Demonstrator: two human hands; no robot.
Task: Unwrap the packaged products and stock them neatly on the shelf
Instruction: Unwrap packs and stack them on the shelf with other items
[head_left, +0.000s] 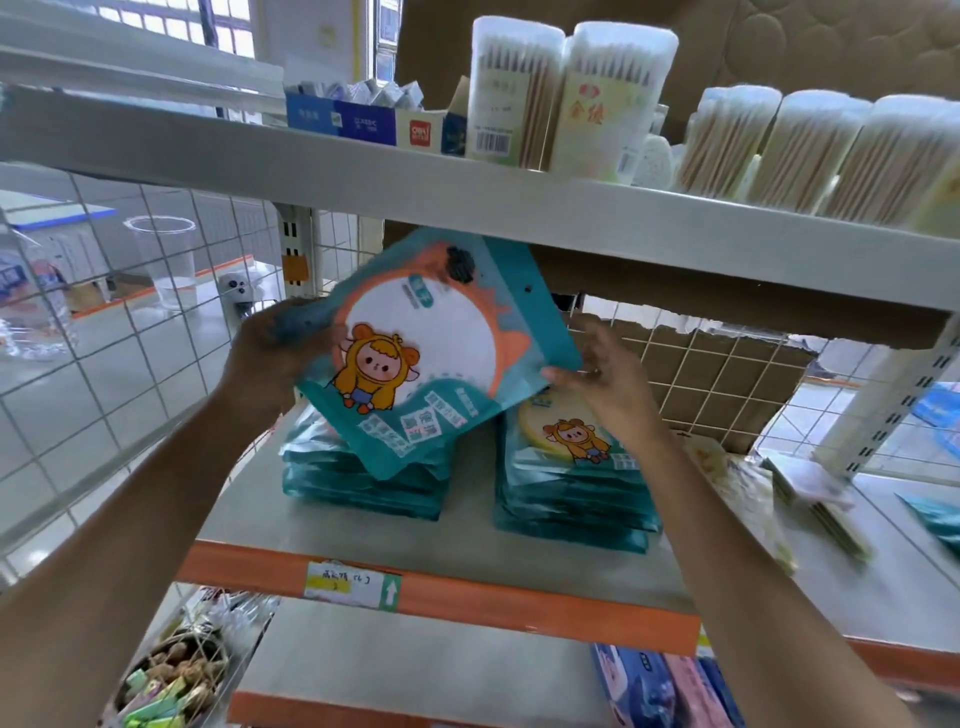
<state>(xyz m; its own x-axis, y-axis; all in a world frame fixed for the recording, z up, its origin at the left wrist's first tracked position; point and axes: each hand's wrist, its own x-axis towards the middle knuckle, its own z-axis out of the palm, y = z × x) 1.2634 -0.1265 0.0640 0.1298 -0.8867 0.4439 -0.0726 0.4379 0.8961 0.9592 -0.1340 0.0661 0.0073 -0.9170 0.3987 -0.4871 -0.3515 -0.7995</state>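
Observation:
A teal packet (441, 338) with a white round window and a cartoon figure hangs tilted above the middle shelf (457, 540). My left hand (275, 353) grips its left edge. My right hand (602, 369) holds its lower right corner with fingers on the edge. Beneath it lie two stacks of the same teal packets, the left stack (363, 478) partly hidden by the held packet and the right stack (571, 483) beside my right wrist.
The upper shelf (467, 192) carries cotton swab tubs (566, 98) and small boxes (363, 122). A wire grid panel (130, 322) closes the left side. Flat packs (810, 499) lie at the right of the middle shelf. An orange shelf edge (467, 597) bears a price label.

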